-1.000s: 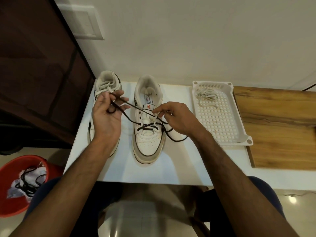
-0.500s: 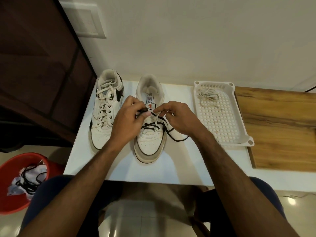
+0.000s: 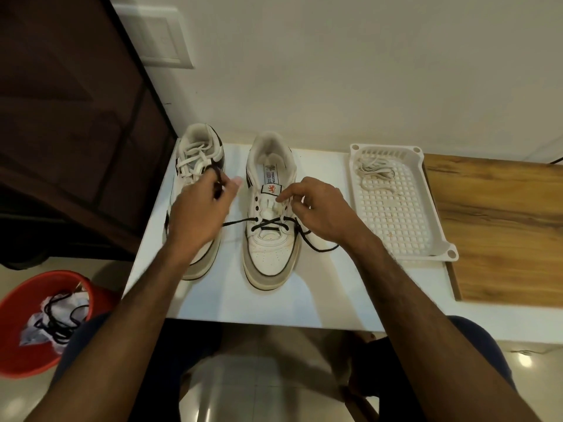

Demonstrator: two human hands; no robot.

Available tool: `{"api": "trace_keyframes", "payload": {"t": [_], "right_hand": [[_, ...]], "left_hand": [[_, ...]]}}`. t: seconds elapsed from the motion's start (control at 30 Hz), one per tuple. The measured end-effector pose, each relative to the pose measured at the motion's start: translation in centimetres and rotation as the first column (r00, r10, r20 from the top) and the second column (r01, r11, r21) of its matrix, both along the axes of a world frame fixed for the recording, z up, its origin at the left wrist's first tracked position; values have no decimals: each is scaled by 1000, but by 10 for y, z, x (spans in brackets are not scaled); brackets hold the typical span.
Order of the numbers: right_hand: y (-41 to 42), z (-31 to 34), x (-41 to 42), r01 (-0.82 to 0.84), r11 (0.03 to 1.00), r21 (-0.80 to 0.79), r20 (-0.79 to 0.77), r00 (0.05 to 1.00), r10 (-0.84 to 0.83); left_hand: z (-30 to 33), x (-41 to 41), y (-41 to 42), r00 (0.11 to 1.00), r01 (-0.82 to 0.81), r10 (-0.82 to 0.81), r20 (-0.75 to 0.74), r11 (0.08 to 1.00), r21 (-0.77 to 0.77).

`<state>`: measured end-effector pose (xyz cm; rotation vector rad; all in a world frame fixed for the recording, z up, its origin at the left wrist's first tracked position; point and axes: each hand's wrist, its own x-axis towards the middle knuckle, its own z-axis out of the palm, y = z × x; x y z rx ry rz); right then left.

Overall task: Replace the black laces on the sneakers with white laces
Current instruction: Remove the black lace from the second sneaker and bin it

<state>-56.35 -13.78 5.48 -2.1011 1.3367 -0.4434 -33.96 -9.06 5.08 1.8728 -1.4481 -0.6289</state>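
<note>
White tabletop (image 3: 231,296) against a pale wall; wood-grain board (image 3: 499,226) to the right, carrying a white perforated plastic tray (image 3: 405,226) with a loose bundle of white laces (image 3: 373,170) at its far end. Two white low-top sneakers with dark trim stand side by side, toes toward the person; left sneaker (image 3: 195,166) already carries white lacing, right sneaker (image 3: 271,226) holds a thin black cord lace (image 3: 269,224) only in its lowest eyelets, upper eyelets bare. Left hand (image 3: 201,214) pinches one free end of the black lace, drawn out sideways; right hand (image 3: 320,211) has its fingertips curled at the tongue and right eyelet row, exact grip on the lace not readable. Judgement: lace is light, limp, slightly grippy in the eyelets; best taken close to each eyelet and pulled along the hole's axis, with the light shoe steadied. Red plastic bucket (image 3: 18,327) on the floor holds another black lace.
</note>
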Motion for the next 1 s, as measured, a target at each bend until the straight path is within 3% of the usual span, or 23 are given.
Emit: {"api": "trace_keyframes", "payload": {"t": [0.03, 0.07, 0.2, 0.27, 0.37, 0.47, 0.53, 0.6, 0.73, 0.8, 0.87, 0.93, 1.0], "right_hand": [[1, 0, 1, -10, 999, -33, -40, 999, 9], [1, -1, 3, -21, 998, -66, -77, 997, 16], [4, -2, 5, -90, 987, -133, -160, 985, 68], [5, -2, 5, -140, 978, -157, -202, 974, 107], [6, -3, 7, -153, 971, -181, -221, 969, 111], [6, -7, 9, -133, 973, -187, -150, 983, 105], [6, -12, 11, -96, 979, -182, -85, 993, 82], [8, -13, 12, -31, 985, -170, -43, 999, 24], [11, -8, 10, 136, 991, -7, 117, 984, -134], [9, -5, 9, 236, 960, 152, 177, 949, -261], [7, -1, 7, 287, 915, 282, 197, 917, -348], [7, 1, 7, 296, 884, 363, 211, 897, -388], [6, 2, 5, 302, 855, 421, 235, 875, -424]], "left_hand": [[-2, -4, 3, 976, 44, -50, 211, 999, 32], [-2, -7, 5, 956, 63, -69, 284, 998, 32], [-3, -4, 2, 978, 72, -73, 197, 997, 11], [-2, -1, 4, 945, 123, -110, 308, 992, -23], [5, -4, 7, 805, 208, -71, 589, 964, -167], [17, -16, 8, 786, 313, -42, 617, 888, -337], [13, -24, 9, 785, 431, -188, 591, 851, -302], [1, -32, 11, 752, 475, -300, 586, 864, -168], [-20, -41, 9, 717, 439, -303, 627, 896, -69], [-22, -43, 7, 757, 419, -304, 578, 905, -74], [-23, -42, 5, 846, 383, -317, 429, 921, -75], [-23, -40, 3, 942, 317, -303, 144, 945, -82], [-17, -34, -1, 942, 227, -225, -250, 974, -22]]}}
